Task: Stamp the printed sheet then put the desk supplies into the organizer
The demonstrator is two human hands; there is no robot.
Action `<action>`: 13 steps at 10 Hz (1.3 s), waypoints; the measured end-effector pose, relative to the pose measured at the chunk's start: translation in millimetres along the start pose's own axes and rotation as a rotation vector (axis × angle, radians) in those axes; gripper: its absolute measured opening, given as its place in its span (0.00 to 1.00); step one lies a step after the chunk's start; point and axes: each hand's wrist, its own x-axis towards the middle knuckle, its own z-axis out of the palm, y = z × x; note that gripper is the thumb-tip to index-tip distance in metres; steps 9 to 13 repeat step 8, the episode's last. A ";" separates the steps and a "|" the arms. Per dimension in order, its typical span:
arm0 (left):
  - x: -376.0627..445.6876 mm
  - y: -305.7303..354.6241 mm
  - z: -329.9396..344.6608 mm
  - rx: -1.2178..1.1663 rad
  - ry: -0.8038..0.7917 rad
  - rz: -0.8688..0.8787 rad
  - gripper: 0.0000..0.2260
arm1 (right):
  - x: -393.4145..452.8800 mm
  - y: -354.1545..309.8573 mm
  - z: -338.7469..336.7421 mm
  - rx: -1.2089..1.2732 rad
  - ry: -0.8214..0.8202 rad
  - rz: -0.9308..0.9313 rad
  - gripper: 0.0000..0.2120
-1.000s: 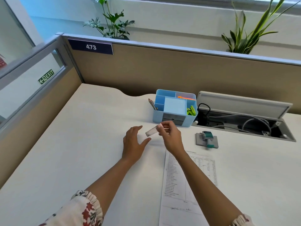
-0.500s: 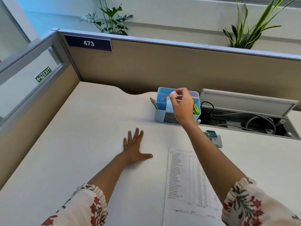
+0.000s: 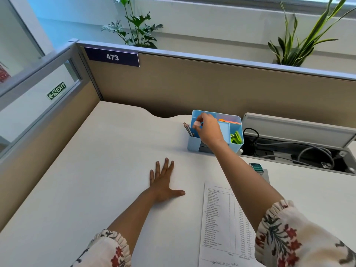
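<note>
1. Currently one blue organizer (image 3: 235, 146) stands on the desk (image 3: 96, 170) at 12 o'clock from the left hand, against the partition.
2. One right hand (image 3: 209, 130) hovers over the organizer's left compartments, fingers curled, pinching one small pale tube (image 3: 197, 123) at its tip; the tube sits just above the front-left slot.
3. One left hand (image 3: 163, 182) lies flat on the desk, fingers straight and spread, holding nothing.
4. One printed sheet (image 3: 221, 218) lies at 3 o'clock from the left hand, partly under the right forearm.
5. One stamp (image 3: 256, 167) with a teal top sits at 12 o'clock from the sheet, half hidden by the arm.
6. Pencils (image 3: 187, 129) lean at the organizer's left side, count unclear; green clips (image 3: 236, 137) fill its right compartment.
7. Versus 0.5 s ago: the right hand has shifted toward the organizer's left side and lowered; the left hand has stayed flat.
</note>
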 end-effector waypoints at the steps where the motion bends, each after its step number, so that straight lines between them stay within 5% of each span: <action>1: -0.2 -0.1 0.1 -0.002 -0.004 0.004 0.53 | -2.8 1.6 1.9 -0.010 0.010 0.009 0.07; 4: -1.5 1.5 -0.9 0.002 -0.007 0.000 0.53 | -13.6 -0.4 -1.5 -0.076 -0.016 0.056 0.17; 8: -2.5 -2.3 -6.9 0.087 -0.087 0.037 0.53 | -48.2 8.3 -11.4 0.117 0.185 0.030 0.10; 13: -2.5 -2.3 -6.9 0.087 -0.087 0.037 0.53 | -48.2 8.3 -11.4 0.117 0.185 0.030 0.10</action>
